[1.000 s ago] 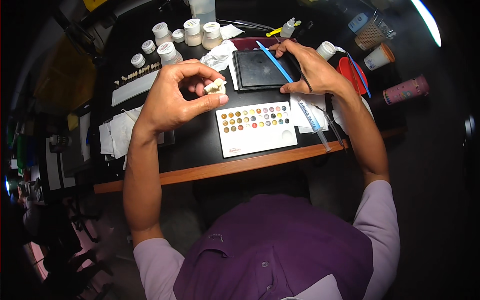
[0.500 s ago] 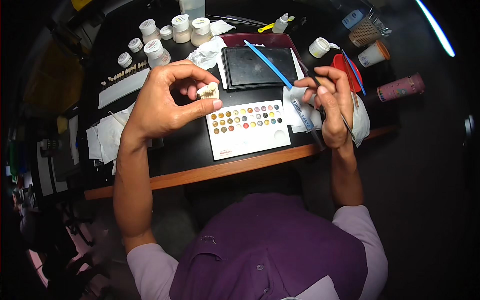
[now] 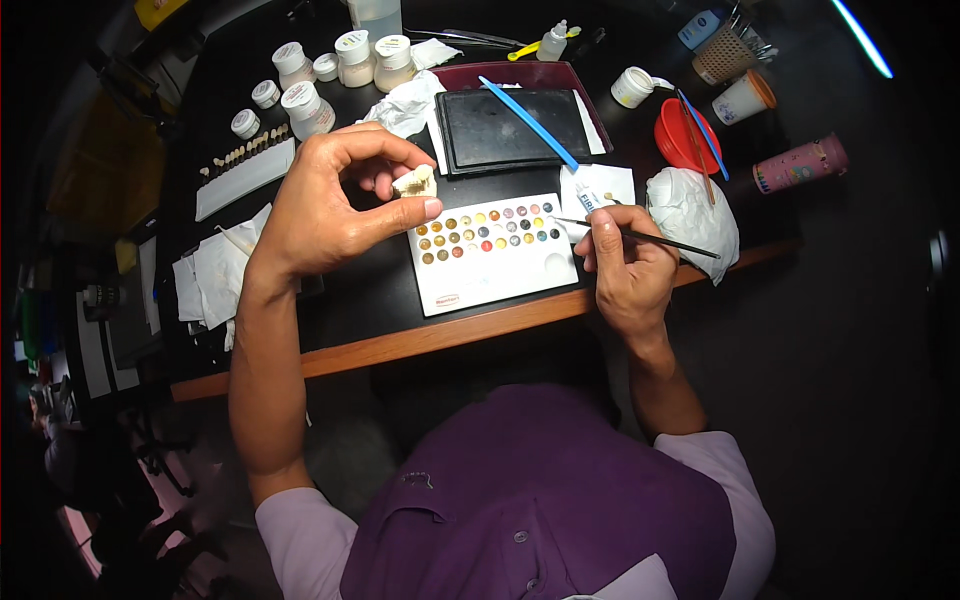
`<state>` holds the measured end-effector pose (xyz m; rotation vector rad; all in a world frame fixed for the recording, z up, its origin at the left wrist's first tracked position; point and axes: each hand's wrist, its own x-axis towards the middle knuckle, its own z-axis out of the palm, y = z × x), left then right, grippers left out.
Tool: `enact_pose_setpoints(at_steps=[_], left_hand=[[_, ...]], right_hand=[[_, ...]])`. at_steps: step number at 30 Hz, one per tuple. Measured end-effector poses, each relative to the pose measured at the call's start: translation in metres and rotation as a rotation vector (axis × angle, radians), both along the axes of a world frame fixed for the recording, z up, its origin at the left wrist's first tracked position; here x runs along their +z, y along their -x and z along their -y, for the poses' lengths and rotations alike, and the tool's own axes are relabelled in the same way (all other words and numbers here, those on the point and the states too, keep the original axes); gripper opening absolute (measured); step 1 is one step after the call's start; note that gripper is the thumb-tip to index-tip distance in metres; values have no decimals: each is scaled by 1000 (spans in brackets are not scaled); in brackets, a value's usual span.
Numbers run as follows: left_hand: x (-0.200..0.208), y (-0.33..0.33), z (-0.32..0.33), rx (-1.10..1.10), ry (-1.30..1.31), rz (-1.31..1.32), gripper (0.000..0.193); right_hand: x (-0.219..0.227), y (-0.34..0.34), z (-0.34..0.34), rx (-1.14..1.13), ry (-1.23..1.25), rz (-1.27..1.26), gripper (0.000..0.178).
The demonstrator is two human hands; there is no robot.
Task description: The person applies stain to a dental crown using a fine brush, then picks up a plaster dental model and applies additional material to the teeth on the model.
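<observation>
Between the thumb and fingertips of my left hand (image 3: pixel 335 195) is a small cream dental model (image 3: pixel 415 182), raised above the left end of a white palette (image 3: pixel 490 287). Rows of round colour spots cover the palette's far half. My right hand (image 3: pixel 632 275) is closed around a thin paintbrush (image 3: pixel 672 242) with a dark handle, at the palette's right side. The brush's pale tip points left at the spots by the palette's far right corner; whether it touches them I cannot tell. The fingers partly cover a white printed packet (image 3: pixel 615 182).
Behind the palette, a black lidded box (image 3: pixel 510 135) carries a blue stick (image 3: pixel 530 125). White-lidded jars (image 3: pixel 355 60) and a tooth shade row (image 3: pixel 240 155) stand far left. On the right are crumpled tissue (image 3: pixel 690 215), a red bowl (image 3: pixel 680 135) and a pink tin (image 3: pixel 800 165).
My right hand has come left and nearer to me, and the brush has swung round so its tip points at the palette. My left hand keeps its hold on the dental model, nearly still.
</observation>
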<state>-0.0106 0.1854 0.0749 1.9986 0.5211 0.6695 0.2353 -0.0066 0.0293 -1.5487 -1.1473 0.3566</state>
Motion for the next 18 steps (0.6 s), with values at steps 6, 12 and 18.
enact_pose_setpoints(at_steps=[6,12,18], left_hand=[[3,5,1,-1,42,-52,32],[3,5,1,1,39,-53,31],[0,2,2,-1,26,-21,32]], right_hand=[[-4,-1,-5,21,20,35,22],[6,-2,2,-7,-30,-20,19],[5,-12,19,-9,-43,-6,12]])
